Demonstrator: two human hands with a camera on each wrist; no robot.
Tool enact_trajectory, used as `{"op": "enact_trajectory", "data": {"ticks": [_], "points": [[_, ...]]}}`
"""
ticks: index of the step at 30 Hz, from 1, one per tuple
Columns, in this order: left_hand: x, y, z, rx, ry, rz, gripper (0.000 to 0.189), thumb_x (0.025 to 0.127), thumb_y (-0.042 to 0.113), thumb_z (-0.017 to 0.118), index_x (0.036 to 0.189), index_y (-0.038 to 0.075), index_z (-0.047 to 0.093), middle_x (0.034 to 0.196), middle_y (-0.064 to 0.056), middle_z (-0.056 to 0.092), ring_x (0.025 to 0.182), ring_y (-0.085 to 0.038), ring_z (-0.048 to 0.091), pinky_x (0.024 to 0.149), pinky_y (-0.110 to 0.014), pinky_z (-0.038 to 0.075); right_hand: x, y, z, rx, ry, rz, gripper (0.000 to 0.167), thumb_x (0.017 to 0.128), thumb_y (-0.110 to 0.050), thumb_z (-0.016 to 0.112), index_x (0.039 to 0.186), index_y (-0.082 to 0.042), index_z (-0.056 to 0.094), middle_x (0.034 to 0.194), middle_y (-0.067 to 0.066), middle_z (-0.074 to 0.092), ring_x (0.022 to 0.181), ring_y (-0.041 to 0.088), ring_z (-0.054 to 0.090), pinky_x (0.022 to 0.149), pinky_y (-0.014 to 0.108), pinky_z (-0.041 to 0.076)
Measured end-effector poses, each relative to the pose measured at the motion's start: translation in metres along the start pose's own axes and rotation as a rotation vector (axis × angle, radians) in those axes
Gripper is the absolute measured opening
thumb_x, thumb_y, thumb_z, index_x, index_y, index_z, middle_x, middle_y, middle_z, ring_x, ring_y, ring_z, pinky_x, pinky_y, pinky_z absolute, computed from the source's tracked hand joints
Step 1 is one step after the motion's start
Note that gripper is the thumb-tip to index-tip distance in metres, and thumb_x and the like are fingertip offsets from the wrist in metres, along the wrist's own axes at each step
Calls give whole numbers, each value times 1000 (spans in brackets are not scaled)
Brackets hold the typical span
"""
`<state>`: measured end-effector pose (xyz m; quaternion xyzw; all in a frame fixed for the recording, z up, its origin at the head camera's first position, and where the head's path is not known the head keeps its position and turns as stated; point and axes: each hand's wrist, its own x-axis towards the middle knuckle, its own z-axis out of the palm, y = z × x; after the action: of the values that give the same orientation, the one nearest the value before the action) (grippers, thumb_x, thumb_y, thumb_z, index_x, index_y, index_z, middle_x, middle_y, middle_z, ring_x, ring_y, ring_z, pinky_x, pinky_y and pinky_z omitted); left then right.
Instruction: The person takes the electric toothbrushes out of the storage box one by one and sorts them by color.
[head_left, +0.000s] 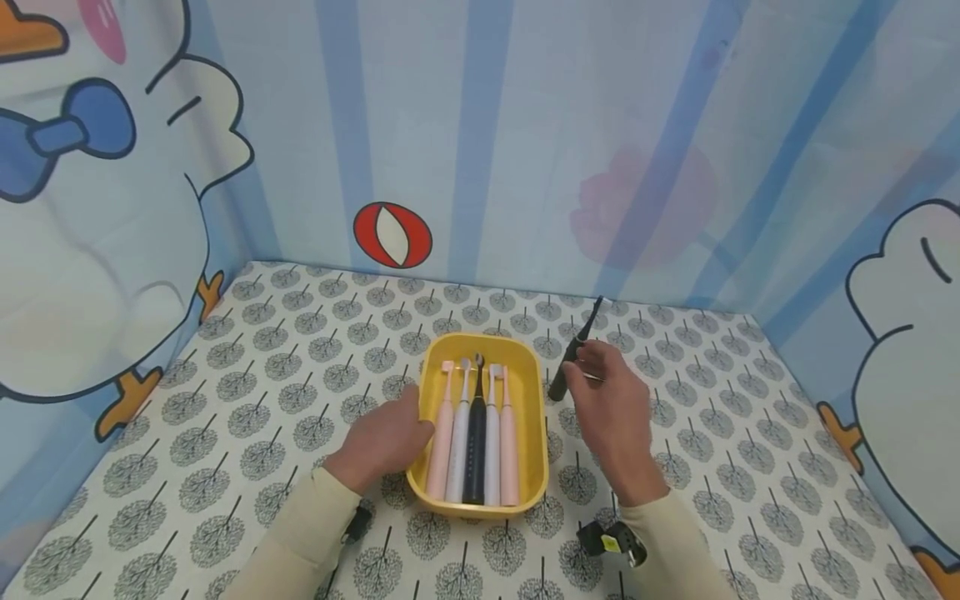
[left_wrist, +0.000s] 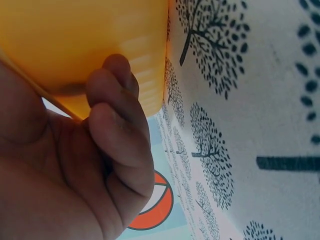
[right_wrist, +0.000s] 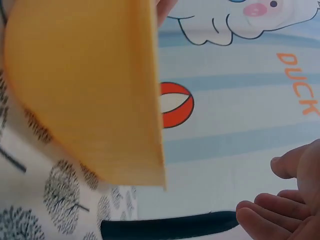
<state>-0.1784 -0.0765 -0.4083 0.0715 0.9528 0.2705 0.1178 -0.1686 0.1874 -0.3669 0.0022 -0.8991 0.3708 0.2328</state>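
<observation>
A yellow plastic tray [head_left: 534, 425] stands on the patterned cloth, holding pink [head_left: 441, 458], white [head_left: 492, 458] and black [head_left: 476, 454] electric toothbrushes side by side, heads away from me. My left hand [head_left: 382, 437] grips the tray's left edge; the left wrist view shows its fingers curled against the yellow wall [left_wrist: 145, 60] outside. Right of the tray, another black electric toothbrush [head_left: 567, 371] lies slanted, head to the far right. Beside it is my right hand [head_left: 615, 408], fingers loosely bent and thumb apart in the right wrist view. Whether fingertips touch that toothbrush [right_wrist: 165, 227], I cannot tell.
A white cloth [head_left: 300, 400] printed with dark trees covers the table. Blue-striped fabric walls [head_left: 540, 125] with duck figures rise behind and on both sides. Dark wrist straps [head_left: 611, 542] sit at the cuffs of the light sleeves.
</observation>
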Motion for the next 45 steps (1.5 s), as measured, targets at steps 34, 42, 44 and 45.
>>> {"op": "enact_trajectory", "data": {"ticks": [34, 42, 44, 45], "points": [[3, -2, 2, -19, -1, -16, 37, 94, 24, 46, 123, 2, 45, 70, -7, 54, 52, -19, 52, 47, -34, 42, 26, -64, 41, -344, -666, 24, 28, 89, -31, 67, 75, -7, 60, 63, 3, 54, 52, 14, 48, 49, 29, 41], [4, -3, 3, -32, 0, -3, 38, 94, 25, 46, 124, 2, 44, 70, -6, 55, 53, -19, 53, 48, -34, 42, 26, -69, 57, -393, -779, 16, 38, 85, -27, 73, 61, -12, 48, 52, -3, 42, 46, 11, 40, 45, 27, 38], [3, -3, 3, -31, -2, -2, 37, 95, 25, 46, 124, 2, 44, 70, -6, 55, 53, -19, 53, 48, -34, 43, 26, -70, 59, -399, -804, 11, 36, 85, -26, 73, 61, -12, 50, 50, -3, 44, 44, 11, 41, 45, 25, 39], [3, -2, 3, -33, -3, -3, 36, 95, 25, 46, 123, 2, 44, 70, -6, 55, 53, -19, 53, 48, -34, 43, 26, -71, 60, -396, -817, 15, 34, 84, -25, 73, 61, -11, 52, 50, -2, 47, 44, 11, 43, 44, 25, 39]]}}
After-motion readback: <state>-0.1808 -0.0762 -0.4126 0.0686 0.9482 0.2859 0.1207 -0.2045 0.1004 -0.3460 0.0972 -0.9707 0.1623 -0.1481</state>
